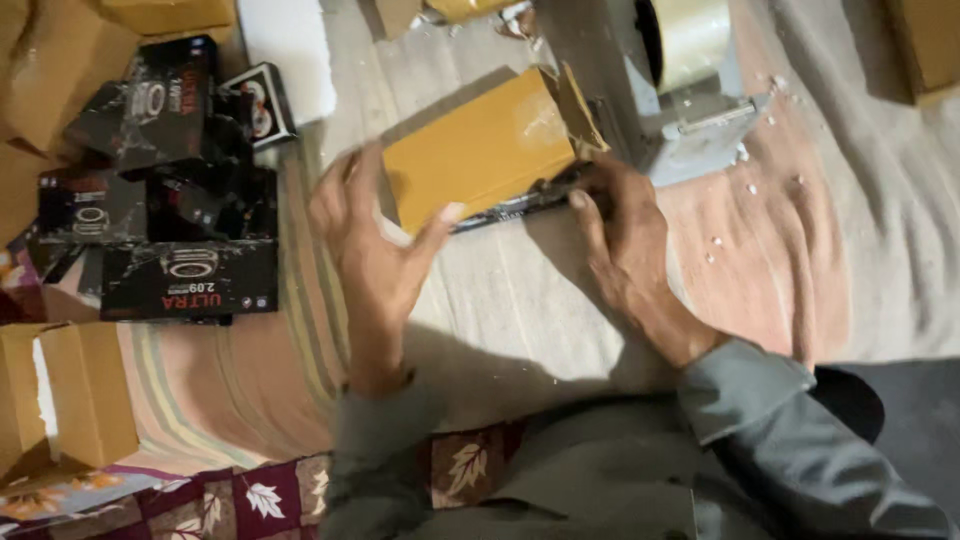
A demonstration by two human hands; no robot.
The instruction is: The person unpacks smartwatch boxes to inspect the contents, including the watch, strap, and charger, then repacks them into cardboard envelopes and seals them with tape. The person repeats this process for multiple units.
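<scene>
brown cardboard box (480, 150) between both hands, left (375, 240), right (620, 235)

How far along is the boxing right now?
Done: none visibly sealed. In hand: left hand and right hand hold a yellow-brown cardboard box, flap open, with a black flat box at its edge. Left: a pile of black printed boxes beside it.

A pile of shiny black boxes (165, 190) lies on a striped cloth (300, 330), with plain brown boxes (85, 395) near it, a big roll of clear tape (690, 40) on a grey metal holder (690, 135), and a dark red leaf cloth (250, 495).
</scene>
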